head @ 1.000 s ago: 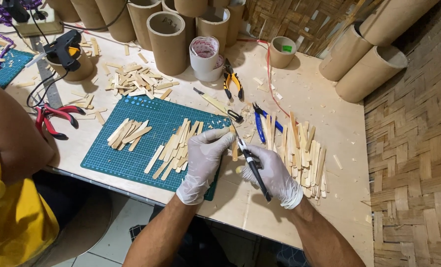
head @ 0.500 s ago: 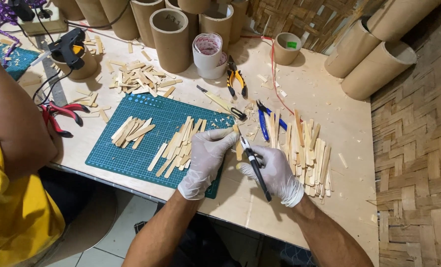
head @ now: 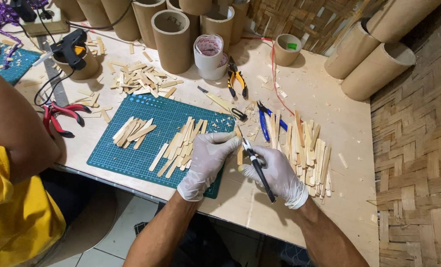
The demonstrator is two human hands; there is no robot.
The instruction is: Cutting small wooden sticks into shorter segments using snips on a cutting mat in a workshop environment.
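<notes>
- Pinching a short wooden stick between gloved fingertips, the left hand was seen with its grip closed on the stick just past the near edge of the green cutting mat.
- A black-handled craft knife was clamped in the right hand, the blade end being laid against the stick.
- Both hands were covered by thin, smooth white gloves.
- Flat pale sticks had been laid out in two groups on the mat; these were judged to be finished pieces.
- A larger heap of longer sticks was left on the desk right of the hands, seemingly still to be worked, so the job was judged about midway.
- Blue-handled pliers and round cardboard tubes were noted further out.
</notes>
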